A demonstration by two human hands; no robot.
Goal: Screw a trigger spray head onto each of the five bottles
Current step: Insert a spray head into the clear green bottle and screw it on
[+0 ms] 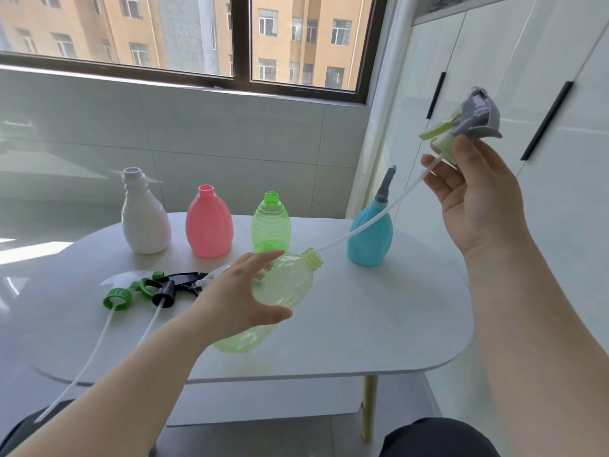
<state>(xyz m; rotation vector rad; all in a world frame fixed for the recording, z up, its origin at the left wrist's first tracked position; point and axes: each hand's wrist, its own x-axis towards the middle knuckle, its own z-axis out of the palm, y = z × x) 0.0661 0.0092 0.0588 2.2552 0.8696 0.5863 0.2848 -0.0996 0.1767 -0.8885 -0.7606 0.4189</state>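
Observation:
My left hand (245, 291) grips a pale green transparent bottle (280, 291), tilted with its open neck pointing up and right. My right hand (471, 199) holds a grey and light green trigger spray head (474, 120) high at the right by its collar. Its long white dip tube (372, 219) slants down, and the tip sits at the bottle's mouth. On the white table (395, 324) stand a white bottle (145, 216), a pink bottle (209, 222) and a green bottle (271, 222), all uncapped. A blue bottle (370, 235) carries a grey spray head.
Loose spray heads lie at the table's left: a green one (118, 296) and a black one (168, 291), their white tubes reaching over the near edge. A tiled wall and window are behind; white cabinets stand at the right. My knees show below.

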